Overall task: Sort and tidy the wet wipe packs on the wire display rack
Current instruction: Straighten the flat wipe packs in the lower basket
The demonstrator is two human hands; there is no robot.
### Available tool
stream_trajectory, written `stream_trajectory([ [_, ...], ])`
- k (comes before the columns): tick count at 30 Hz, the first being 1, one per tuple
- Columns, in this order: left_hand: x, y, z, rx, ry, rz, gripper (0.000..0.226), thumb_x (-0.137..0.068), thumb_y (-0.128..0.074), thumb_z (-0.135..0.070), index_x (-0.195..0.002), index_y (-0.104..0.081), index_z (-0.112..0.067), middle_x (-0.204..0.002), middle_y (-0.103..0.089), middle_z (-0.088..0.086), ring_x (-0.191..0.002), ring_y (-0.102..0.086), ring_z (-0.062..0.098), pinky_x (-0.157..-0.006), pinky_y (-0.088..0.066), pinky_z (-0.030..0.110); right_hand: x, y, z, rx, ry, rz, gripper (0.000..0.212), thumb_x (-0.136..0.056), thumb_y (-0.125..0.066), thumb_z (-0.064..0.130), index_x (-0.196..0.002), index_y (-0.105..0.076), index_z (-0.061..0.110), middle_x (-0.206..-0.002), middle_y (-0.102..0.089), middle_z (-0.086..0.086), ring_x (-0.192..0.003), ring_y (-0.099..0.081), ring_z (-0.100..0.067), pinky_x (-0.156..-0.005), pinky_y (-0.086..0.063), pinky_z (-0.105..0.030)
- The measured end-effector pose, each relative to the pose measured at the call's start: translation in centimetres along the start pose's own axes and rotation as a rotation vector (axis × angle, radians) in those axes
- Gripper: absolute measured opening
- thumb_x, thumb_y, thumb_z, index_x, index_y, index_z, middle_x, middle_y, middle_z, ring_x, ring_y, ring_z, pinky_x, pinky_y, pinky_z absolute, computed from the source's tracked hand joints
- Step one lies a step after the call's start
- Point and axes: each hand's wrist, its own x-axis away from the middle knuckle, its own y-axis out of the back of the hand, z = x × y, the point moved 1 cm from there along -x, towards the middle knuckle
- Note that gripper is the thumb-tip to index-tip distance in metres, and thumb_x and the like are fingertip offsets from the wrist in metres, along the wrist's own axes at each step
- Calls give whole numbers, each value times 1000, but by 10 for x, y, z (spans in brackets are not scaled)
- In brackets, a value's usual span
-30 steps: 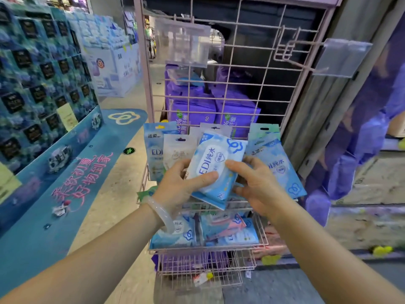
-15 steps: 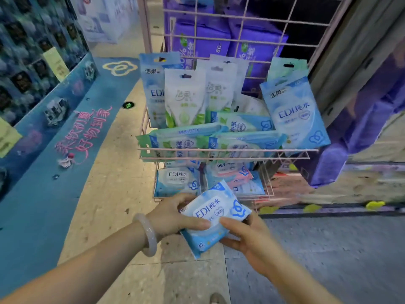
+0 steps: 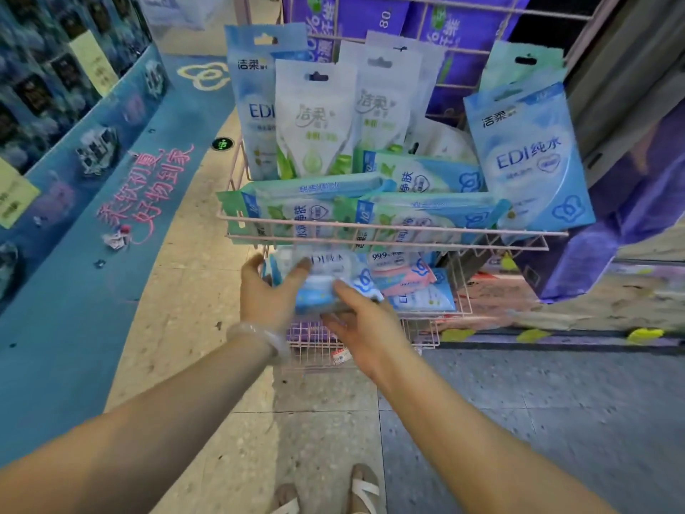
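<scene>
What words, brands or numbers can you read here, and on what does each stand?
"EDI 纯水": large blue pack, upper basket, right.
"洁柔": white pack, standing.
"80": purple box behind rack.
"999": pack, lower basket.
"好物到家": pink script on blue floor graphic.
Small print elsewhere: too blurred to read.

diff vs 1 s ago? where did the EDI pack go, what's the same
Both hands carried the blue EDI pack down from in front of the upper basket to the lower basket, where it is going in. The left hand and right hand still grip it by its two ends. The packs standing and lying in the upper basket look unchanged.
</scene>
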Motion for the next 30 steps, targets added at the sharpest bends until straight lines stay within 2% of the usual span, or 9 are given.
stream_trajectory([
  [3,-33,-2,-1,-238,-59,109,51,-74,-74,-19,-113,-42,-17,-98,-62,-3,-83,-62,17,-67,-51,21,-13,-16,3,55,-73,-22,29,-82,-64,8,-108,-53,11,-80,-62,-6,-74,-60,-18,-75,-52,-31],
  [7,-45,-2,26,-535,-2,163,69,-73,-74,-13,-131,-38,-19,-120,-60,8,-101,-60,22,-82,-46,27,-10,3,4,175,-132,16,42,-85,-61,10,-122,-41,9,-88,-58,-5,-105,-56,-26,-92,-45,-36],
  [13,-42,1,26,-712,14,65,91,-70,-75,-27,-144,-22,-20,-141,-37,18,-127,-41,33,-107,-36,38,-11,48,37,469,2,-84,42,-83,-63,11,-122,-49,4,-106,-59,-14,-95,-62,-26,-73,-53,-28],
  [16,-15,-3,12,-819,-237,-29,86,-72,-73,-27,-142,-26,-7,-145,-30,21,-136,-25,33,-110,-25,36,-11,66,44,559,44,-116,35,-84,-62,11,-117,-52,4,-93,-59,-6,-89,-60,-23,-72,-53,-28],
  [18,9,-11,6,-789,-364,39,73,-75,-70,-24,-135,-34,-5,-143,-32,20,-134,-25,32,-108,-25,37,-8,71,44,661,115,-108,33,-84,-62,12,-114,-55,2,-89,-61,-1,-84,-60,-19,-75,-53,-29],
  [21,36,-27,5,-713,-380,197,57,-79,-65,-19,-129,-40,-10,-138,-34,13,-129,-31,28,-103,-31,35,-14,71,55,911,406,-212,32,-82,-64,13,-111,-57,2,-94,-61,2,-89,-57,-15,-86,-47,-30],
  [23,43,-35,7,-680,-333,216,52,-80,-64,-19,-126,-42,-12,-133,-38,11,-124,-37,27,-98,-36,35,-24,71,70,1010,550,-321,42,-78,-68,13,-115,-53,1,-111,-57,-9,-102,-53,-20,-88,-40,-23],
  [26,45,-42,10,-676,-259,220,49,-81,-62,-21,-125,-43,-12,-129,-44,10,-120,-42,28,-94,-39,36,-41,77,85,981,413,-376,70,-74,-72,29,-131,-39,3,-133,-48,-16,-120,-49,-31,-102,-40,-34],
  [30,45,-40,21,-715,-184,218,47,-82,-63,-23,-124,-45,-11,-131,-43,10,-121,-44,28,-95,-39,33,-48,82,83,1023,256,-313,60,-81,-64,36,-128,-43,6,-121,-55,-11,-110,-55,-27,-81,-39,-25],
])
